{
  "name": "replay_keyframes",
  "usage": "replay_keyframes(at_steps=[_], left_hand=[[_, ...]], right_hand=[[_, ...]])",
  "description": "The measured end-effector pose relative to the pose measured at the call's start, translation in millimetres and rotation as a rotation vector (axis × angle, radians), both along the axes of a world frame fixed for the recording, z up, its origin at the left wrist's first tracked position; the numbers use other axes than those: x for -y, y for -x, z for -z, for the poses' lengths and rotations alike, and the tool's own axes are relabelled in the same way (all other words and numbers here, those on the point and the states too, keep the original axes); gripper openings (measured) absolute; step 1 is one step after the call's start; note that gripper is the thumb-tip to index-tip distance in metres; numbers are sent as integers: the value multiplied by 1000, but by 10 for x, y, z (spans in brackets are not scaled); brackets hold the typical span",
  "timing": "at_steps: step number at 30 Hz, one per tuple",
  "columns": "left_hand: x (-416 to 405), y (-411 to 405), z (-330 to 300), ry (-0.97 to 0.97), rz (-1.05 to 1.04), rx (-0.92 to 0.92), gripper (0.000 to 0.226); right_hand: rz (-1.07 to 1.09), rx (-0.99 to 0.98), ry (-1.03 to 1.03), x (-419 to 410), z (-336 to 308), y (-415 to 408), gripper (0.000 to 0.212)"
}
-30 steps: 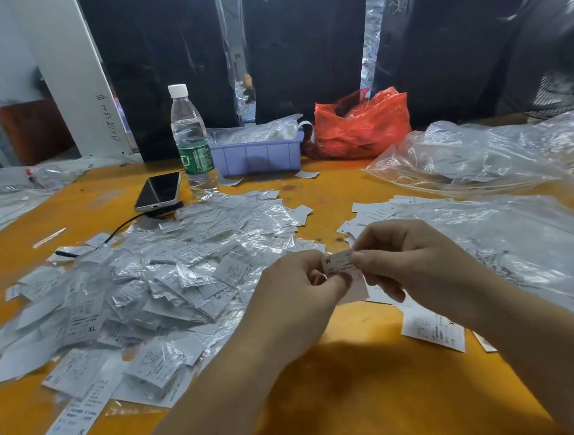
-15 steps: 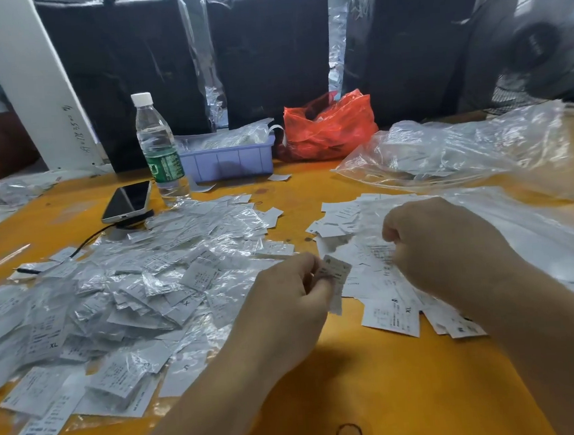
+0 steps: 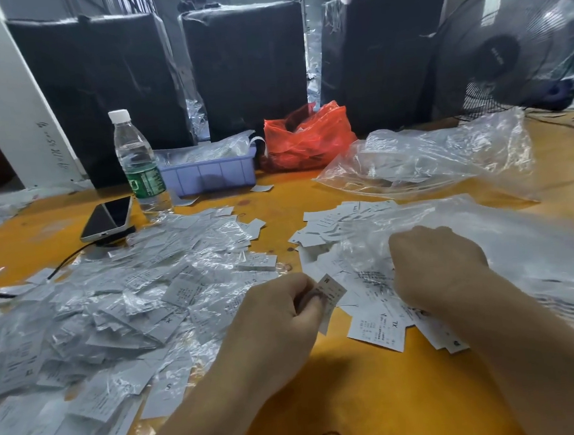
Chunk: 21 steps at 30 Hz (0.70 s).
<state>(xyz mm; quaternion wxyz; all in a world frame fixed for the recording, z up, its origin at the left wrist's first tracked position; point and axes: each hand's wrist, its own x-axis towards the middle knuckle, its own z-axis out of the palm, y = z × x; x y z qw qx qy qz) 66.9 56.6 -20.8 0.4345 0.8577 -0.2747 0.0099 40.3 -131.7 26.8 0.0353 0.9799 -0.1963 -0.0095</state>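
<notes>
Left hand [image 3: 280, 324]: fingers curled, thumb pinching a small stack of white tags [image 3: 331, 294], topmost marked M, held just above the orange tabletop [image 3: 379, 399], between the two heaps.

Right hand [image 3: 437, 267]: knuckles up, fingers curled under and hidden, resting on the loose white tags [image 3: 376, 328] at the mouth of a clear plastic bag [image 3: 523, 267]; whether gripping anything, cannot tell.

To the left: large heap of bagged tags [image 3: 131, 305].

At the back: phone [image 3: 108, 217] on a cable, water bottle [image 3: 139, 167], lilac tray [image 3: 213, 176], red bag [image 3: 306, 136], second clear bag [image 3: 428, 158], fan [image 3: 513, 52].
</notes>
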Motion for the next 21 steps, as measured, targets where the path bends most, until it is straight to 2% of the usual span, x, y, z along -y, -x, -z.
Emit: replay_keyframes(at_steps=[2, 4, 6, 12, 14, 17, 21], left_hand=[[-4, -3, 1, 1, 13, -2, 25], [-6, -7, -3, 2, 23, -7, 25], [-14, -17, -5, 9, 24, -11, 25], [-37, -25, -2, 4, 16, 6, 25], [-42, -27, -3, 4, 14, 1, 26], [-47, -38, -2, 10, 9, 2, 26], [-35, -30, 14, 6, 9, -6, 24]], right_hand=[[-18, 42, -19, 3, 45, -15, 8], [-41, 99, -40, 4, 88, -34, 12], [-88, 183, -86, 21, 141, -70, 8], [-263, 222, -216, -46, 186, -159, 40], [-228, 278, -139, -47, 145, -124, 41], [-101, 327, 4, 11, 59, -11, 32], [32, 123, -31, 39, -1, 76, 18]])
